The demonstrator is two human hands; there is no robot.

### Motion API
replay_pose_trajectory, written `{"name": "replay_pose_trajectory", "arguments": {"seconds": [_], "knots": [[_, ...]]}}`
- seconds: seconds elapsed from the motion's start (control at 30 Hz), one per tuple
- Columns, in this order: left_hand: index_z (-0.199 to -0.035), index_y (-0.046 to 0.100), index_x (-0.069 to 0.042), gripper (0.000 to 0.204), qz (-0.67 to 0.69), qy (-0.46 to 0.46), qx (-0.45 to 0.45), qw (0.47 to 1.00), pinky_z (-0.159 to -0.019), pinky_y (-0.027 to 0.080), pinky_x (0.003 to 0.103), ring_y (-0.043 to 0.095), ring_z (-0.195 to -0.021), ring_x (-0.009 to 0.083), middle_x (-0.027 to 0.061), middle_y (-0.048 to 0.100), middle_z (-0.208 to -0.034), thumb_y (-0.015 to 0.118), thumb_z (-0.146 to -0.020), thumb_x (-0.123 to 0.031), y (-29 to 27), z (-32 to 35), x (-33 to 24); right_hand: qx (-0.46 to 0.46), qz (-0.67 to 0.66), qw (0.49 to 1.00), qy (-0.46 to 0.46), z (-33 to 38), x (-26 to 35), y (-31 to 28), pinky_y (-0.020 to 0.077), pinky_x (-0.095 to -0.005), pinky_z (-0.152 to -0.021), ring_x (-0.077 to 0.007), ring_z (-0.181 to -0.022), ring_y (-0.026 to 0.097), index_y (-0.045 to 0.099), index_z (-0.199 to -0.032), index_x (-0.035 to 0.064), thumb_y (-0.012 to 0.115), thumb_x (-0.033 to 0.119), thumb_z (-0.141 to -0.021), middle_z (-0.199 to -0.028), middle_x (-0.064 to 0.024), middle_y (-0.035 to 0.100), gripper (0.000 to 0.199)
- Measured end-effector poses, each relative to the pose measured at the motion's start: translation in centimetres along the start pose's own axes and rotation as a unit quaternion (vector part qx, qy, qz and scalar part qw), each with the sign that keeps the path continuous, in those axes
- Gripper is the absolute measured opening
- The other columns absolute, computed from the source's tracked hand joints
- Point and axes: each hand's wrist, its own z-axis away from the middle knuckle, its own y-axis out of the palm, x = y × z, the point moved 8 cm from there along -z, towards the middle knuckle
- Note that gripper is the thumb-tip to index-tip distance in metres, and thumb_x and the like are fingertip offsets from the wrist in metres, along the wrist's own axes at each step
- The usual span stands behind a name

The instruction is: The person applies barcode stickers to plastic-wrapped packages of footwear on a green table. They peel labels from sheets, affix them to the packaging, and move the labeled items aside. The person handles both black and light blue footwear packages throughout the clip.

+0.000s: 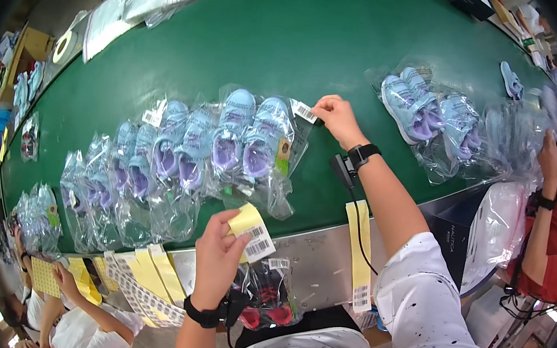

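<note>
My left hand (217, 256) pinches a small yellow backing sheet of white barcode stickers (258, 241) near the front edge of the table. Farther off, my right hand (340, 119) has its thumb and fingertips together on the edge of a barcode sticker (304, 112). That sticker lies at the upper right corner of a clear plastic bag (298, 145). Inside the bag is a pair of light blue and purple shoes (234, 128). Another bagged pair of shoes (183, 140) to its left bears a sticker (154, 115) near its top.
More bagged shoes overlap in a row leftward. Right lie further bagged shoes (411, 110), with a co-worker's hand (550, 158) beside them. Yellow label strips (156, 271) hang along the front edge. Another worker's hand (65, 281) is at lower left. A cable runs from my right wrist.
</note>
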Motion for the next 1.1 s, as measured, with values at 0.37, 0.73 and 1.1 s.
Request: {"name": "replay_pose_trajectory", "arguments": {"seconds": [0.37, 0.73, 1.1], "knots": [[-0.128, 0.046, 0.004, 0.042, 0.021, -0.021, -0.007, 1.0, -0.083, 0.054, 0.025, 0.067, -0.1, 0.0174, 0.0166, 0.063, -0.119, 0.059, -0.089, 0.009, 0.9, 0.5, 1.9, -0.033, 0.351, 0.936, -0.007, 1.2, 3.0, 2.6, 0.0546, -0.0467, -0.077, -0.0378, -0.089, 0.067, 0.069, -0.088, 0.0014, 0.077, 0.031, -0.079, -0.098, -0.0181, 0.063, 0.032], [-0.135, 0.047, 0.002, 0.044, 0.14, 0.068, -0.056, 0.986, -0.083, 0.052, 0.025, 0.066, -0.098, 0.016, 0.0162, 0.068, -0.111, 0.058, -0.092, 0.006, -0.7, 2.4, 1.3, -0.198, 0.391, 0.895, -0.08, 2.5, -0.6, -26.8, 0.0408, -0.042, -0.103, -0.0377, -0.119, 0.054, 0.06, -0.125, -0.0001, 0.063, 0.036, -0.091, -0.125, -0.0229, 0.06, 0.05], [-0.115, 0.064, 0.003, 0.023, 0.032, 0.062, -0.048, 0.996, -0.067, 0.044, 0.016, 0.058, -0.08, 0.0017, 0.0022, 0.069, -0.094, 0.062, -0.092, 0.002, 0.0, 1.3, 0.7, 0.026, 0.108, 0.993, 0.029, 7.9, 4.6, -4.5, 0.044, -0.0371, -0.099, -0.0331, -0.118, 0.058, 0.056, -0.133, 0.0024, 0.066, 0.034, -0.092, -0.124, -0.0236, 0.062, 0.053]]}}
